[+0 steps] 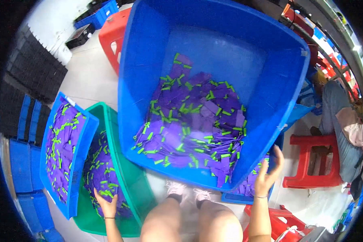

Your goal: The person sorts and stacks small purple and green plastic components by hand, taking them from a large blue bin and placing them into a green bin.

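Head view: left hand (107,205) spread, palm down on purple-and-green tags (99,173) in the green bin (139,193). Right hand (268,175) open, fingers splayed at the big blue tub (213,28) rim, gripping nothing. The tub sits tilted, tags (193,129) heaped low; risk: it slips and spills onto the floor.

labels: purple-green tags (193,125) | heaped in blue tub (149,40)

Looks like a small factory sorting floor: big blue tub (213,36) of purple-and-green parts (193,121), stacked blue crates (22,161), red plastic stools (316,161), tiled floor (88,76).
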`<state>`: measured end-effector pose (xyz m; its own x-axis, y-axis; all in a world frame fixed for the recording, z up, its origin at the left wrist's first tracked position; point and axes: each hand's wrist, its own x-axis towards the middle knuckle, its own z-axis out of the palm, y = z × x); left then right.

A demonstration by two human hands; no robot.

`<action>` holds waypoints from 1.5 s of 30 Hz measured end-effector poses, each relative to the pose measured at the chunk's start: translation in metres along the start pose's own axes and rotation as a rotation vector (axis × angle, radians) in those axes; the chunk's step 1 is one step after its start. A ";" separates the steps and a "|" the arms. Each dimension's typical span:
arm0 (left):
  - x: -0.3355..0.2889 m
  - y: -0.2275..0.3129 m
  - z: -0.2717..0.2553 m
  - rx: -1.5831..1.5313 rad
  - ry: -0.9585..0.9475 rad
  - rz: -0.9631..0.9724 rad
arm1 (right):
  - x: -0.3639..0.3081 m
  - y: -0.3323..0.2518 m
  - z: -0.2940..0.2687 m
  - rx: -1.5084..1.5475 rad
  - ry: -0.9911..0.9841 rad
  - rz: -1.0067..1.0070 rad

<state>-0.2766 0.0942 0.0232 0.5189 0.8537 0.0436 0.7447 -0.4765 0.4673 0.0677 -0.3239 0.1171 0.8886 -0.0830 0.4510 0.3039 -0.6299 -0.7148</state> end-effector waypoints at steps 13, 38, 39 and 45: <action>0.164 0.238 0.206 -0.206 -0.132 0.498 | 0.068 -0.035 0.368 -0.373 -0.728 -0.571; 0.066 0.313 0.180 -1.020 -0.581 0.365 | -0.021 0.000 0.175 0.787 -0.757 0.490; 0.065 0.312 0.181 -1.022 -0.528 0.523 | -0.024 -0.016 0.180 1.043 -0.830 0.719; 0.043 0.312 0.186 -0.598 -0.363 0.856 | -0.033 -0.005 0.185 0.647 -0.977 0.451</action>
<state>0.0566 -0.0567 0.0069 0.9311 0.1310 0.3404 -0.1918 -0.6179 0.7625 0.1003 -0.1756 0.0067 0.7560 0.5880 -0.2876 -0.2259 -0.1780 -0.9577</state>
